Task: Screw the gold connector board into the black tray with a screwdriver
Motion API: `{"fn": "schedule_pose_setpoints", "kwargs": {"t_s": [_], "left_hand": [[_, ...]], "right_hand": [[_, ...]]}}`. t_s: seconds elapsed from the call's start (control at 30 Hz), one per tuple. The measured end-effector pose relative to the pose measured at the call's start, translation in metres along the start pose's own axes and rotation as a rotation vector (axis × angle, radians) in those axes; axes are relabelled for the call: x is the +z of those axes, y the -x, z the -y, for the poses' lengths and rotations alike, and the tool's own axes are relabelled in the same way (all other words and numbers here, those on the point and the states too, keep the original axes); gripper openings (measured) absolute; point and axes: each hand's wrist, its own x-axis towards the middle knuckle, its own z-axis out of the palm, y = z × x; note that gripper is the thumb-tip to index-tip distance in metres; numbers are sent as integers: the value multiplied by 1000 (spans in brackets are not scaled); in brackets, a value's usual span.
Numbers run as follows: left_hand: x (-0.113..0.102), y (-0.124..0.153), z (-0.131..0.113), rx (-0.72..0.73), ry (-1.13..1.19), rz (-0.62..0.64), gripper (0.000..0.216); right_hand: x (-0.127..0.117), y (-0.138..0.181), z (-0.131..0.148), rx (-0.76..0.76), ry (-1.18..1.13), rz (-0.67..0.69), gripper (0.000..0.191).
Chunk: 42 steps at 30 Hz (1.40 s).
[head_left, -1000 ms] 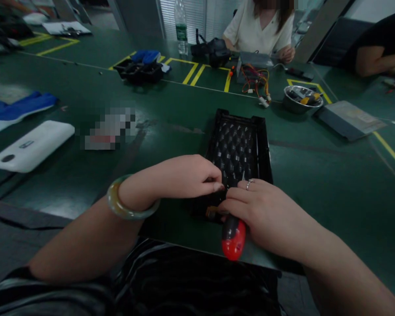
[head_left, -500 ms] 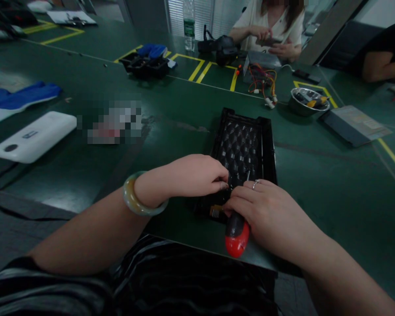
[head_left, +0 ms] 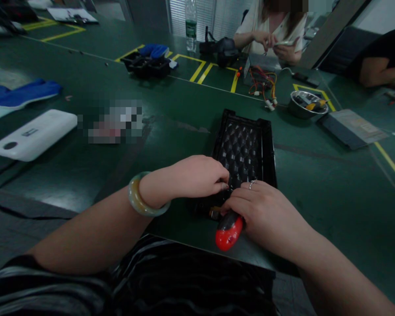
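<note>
A black plastic panel (head_left: 240, 142) with a raised frame and a diamond-patterned middle lies on the green table in front of me. My right hand (head_left: 260, 206) is closed around a screwdriver (head_left: 229, 233) over the panel's near end. Its red and black handle end sticks out toward me, while the hand hides the shaft. From the left, my left hand (head_left: 199, 175) reaches over the near part of the panel with its fingers pinched. What those fingertips hold, if anything, is hidden. A small brownish piece (head_left: 214, 212) shows at the panel's near edge.
To the left lie a white device (head_left: 34, 136) with a black strap and a blue glove (head_left: 23, 93). Farther back are a black tray (head_left: 145, 63), a bottle (head_left: 191, 28) and a box with coloured cables (head_left: 263, 77). A metal bowl (head_left: 303, 109) and grey plate (head_left: 352, 127) stand right. A person sits opposite.
The screwdriver's handle end has swung left and slightly up, and my right hand has shifted a little left. My left hand has barely moved.
</note>
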Motion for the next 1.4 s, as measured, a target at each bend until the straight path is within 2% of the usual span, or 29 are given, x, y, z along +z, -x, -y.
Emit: {"fn": "schedule_pose_setpoints", "kwargs": {"t_s": [0.3, 0.47, 0.63, 0.7, 0.83, 0.9, 0.97, 1.03, 1.1, 1.17, 1.4], "left_hand": [[-2, -1, -1, -31, 46, 23, 22], [-1, -1, 0, -28, 44, 19, 22], [-4, 0, 1, -21, 71, 30, 19], [-6, 1, 0, -4, 73, 25, 17], [-10, 5, -6, 65, 60, -14, 13], [-11, 7, -12, 117, 110, 5, 11], [-10, 8, -18, 175, 141, 52, 11], [-7, 8, -24, 197, 137, 83, 12], [-3, 7, -28, 199, 123, 93, 10], [1, 7, -31, 194, 103, 90, 11], [7, 9, -38, 174, 1, 40, 13]], "right_hand": [[-4, 1, 2, 32, -30, 43, 29], [-4, 2, 1, 32, -18, 24, 27], [-7, 3, -2, -10, -21, 6, 14], [-12, 6, -6, -4, -12, -26, 24], [-22, 15, -17, 68, -51, -184, 35], [-23, 17, -21, 180, -121, -362, 34], [-19, 17, -24, 290, -249, -599, 28], [-13, 16, -25, 343, -390, -816, 17], [-8, 14, -25, 352, -466, -949, 12], [-7, 13, -25, 352, -483, -963, 12], [-8, 16, -21, 375, -515, -869, 21]]}}
